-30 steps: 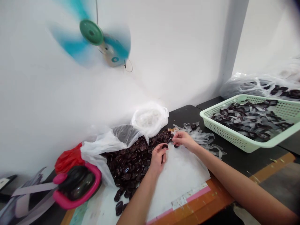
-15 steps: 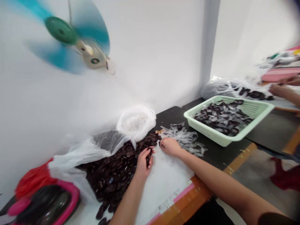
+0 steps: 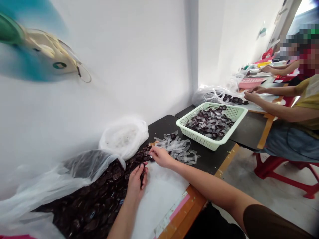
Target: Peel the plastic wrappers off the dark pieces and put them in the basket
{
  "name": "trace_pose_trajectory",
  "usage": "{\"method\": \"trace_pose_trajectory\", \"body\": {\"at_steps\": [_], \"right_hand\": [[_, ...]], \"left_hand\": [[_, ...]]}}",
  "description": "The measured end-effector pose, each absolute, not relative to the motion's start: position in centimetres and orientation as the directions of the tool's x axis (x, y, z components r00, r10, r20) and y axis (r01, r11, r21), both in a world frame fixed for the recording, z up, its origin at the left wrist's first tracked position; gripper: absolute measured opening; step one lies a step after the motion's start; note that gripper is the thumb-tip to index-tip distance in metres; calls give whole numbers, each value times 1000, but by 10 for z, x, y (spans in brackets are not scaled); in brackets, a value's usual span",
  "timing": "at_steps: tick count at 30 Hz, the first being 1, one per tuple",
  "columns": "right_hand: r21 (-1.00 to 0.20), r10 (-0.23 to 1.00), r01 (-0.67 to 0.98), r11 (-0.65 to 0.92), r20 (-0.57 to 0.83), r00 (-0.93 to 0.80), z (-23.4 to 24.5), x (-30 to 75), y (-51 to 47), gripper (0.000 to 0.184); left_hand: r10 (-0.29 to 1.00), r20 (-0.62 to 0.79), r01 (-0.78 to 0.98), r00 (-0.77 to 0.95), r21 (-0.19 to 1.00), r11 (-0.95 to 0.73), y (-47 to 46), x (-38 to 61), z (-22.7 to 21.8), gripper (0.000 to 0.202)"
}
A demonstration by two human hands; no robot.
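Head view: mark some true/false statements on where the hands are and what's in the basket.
1. The left hand rests on the near edge of the heap of dark pieces. True.
2. The green basket holds nothing. False: it holds dark pieces mixed with clear strips.
3. The right hand reaches into the basket. False: it is at the far end of the heap, beside the loose clear strips and apart from the basket.
4. Another person sits at the table to the right, with their hands beyond the basket. True.
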State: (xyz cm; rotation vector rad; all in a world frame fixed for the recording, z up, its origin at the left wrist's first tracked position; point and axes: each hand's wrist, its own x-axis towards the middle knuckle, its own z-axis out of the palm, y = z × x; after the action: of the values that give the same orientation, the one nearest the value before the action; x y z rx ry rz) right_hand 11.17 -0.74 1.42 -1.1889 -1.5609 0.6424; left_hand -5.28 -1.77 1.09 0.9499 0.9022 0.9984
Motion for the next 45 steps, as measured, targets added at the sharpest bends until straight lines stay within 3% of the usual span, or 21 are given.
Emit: {"method": "trace_pose_trajectory", "body": {"at_steps": [5, 16, 23, 38, 45], "right_hand": [[-942, 960, 185, 279, 271, -68, 10, 106, -4, 14], [-974, 955, -6, 225, 222, -199, 32, 115, -14, 29], [-971, 964, 44, 233, 225, -138, 24, 111, -10, 18], [-969, 957, -149, 195, 221, -185, 7, 107, -7, 25], [-964, 945, -267, 14, 99, -311, 11, 108, -14, 33]], "left_hand": [[942, -143, -265, 303, 937, 227, -18, -52, 11, 45], [947, -117, -182, 300, 967, 177, -18, -51, 8, 39], [949, -104, -178, 296, 971, 162, -19, -51, 10, 38], [963, -57, -287, 265, 948, 135, -18, -54, 4, 37], [965, -49, -330, 256, 934, 135, -16, -58, 0, 37]]}}
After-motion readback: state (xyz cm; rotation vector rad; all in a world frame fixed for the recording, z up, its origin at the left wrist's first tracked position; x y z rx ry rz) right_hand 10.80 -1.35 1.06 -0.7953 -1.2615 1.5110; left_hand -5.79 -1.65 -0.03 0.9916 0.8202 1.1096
